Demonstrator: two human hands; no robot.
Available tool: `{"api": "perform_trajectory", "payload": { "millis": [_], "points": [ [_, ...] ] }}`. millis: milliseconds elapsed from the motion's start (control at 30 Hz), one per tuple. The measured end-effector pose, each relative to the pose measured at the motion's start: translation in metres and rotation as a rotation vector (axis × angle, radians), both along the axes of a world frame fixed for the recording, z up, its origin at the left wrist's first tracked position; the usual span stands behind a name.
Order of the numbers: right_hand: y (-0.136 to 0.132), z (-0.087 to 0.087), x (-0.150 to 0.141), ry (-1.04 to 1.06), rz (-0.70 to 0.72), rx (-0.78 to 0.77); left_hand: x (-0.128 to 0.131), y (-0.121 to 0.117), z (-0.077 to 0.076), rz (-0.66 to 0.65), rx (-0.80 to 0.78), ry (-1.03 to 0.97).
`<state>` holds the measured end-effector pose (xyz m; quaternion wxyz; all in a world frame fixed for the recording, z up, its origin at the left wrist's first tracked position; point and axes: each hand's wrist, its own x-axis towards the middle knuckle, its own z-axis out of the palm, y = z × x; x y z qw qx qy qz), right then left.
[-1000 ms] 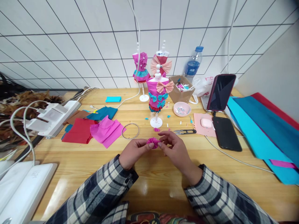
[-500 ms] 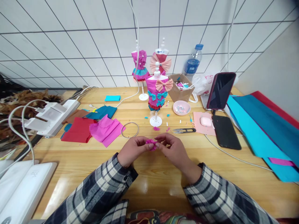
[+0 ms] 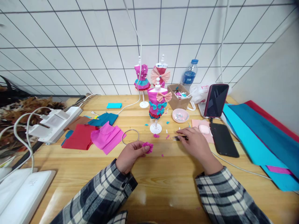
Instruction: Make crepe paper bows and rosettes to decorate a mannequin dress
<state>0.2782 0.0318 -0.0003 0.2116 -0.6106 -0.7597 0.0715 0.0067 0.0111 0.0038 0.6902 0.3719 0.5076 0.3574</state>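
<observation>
Between the thumb and fingers of my left hand [image 3: 132, 154] is a small magenta gathered paper flower [image 3: 148, 147], held above the table. My right hand [image 3: 197, 146] has its fingers closed over the thread snips [image 3: 178, 138], which lie on the wood with blades pointing left; the palm side is hidden. Just beyond my hands stands a small dress-form mannequin [image 3: 156, 109] in a magenta paper top with blue bows and one peach bow. A metal ring [image 3: 130, 130] lies behind my left hand. Magenta scraps [image 3: 156, 136] are scattered near the mannequin's base.
Two more dressed mannequins [image 3: 142, 79] stand behind. Right of them are a cardboard box [image 3: 178, 101], a pink bowl of beads [image 3: 180, 115], a bottle [image 3: 189, 76] and phones [image 3: 224, 140]. Coloured paper [image 3: 78, 137] lies left, larger sheets [image 3: 252, 137] right. A power strip [image 3: 54, 123] sits far left.
My right hand has let go of the magenta flower and moved right onto the thread snips. My left hand still holds the flower. The camera view has tilted upward slightly.
</observation>
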Motion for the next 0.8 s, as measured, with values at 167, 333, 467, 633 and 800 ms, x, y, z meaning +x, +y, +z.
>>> {"api": "perform_trajectory", "payload": {
  "millis": [167, 333, 467, 633, 800],
  "points": [
    [0.005, -0.013, 0.008, -0.126, 0.037, -0.093, -0.002, -0.004, 0.001, 0.057, -0.076, -0.098],
    [-0.002, -0.006, -0.009, -0.038, -0.030, -0.072, -0.003, -0.009, 0.004, 0.128, -0.095, -0.182],
    [-0.024, 0.003, -0.045, 0.391, -0.015, -0.252, -0.001, -0.011, 0.006, 0.176, -0.092, -0.234],
    [-0.052, -0.003, -0.082, 0.780, 0.101, -0.377, 0.002, -0.012, 0.002, 0.238, -0.105, -0.278],
    [-0.064, -0.010, -0.094, 0.947, 0.128, -0.513, 0.005, -0.017, 0.003, 0.208, -0.090, -0.295]
  ]
}}
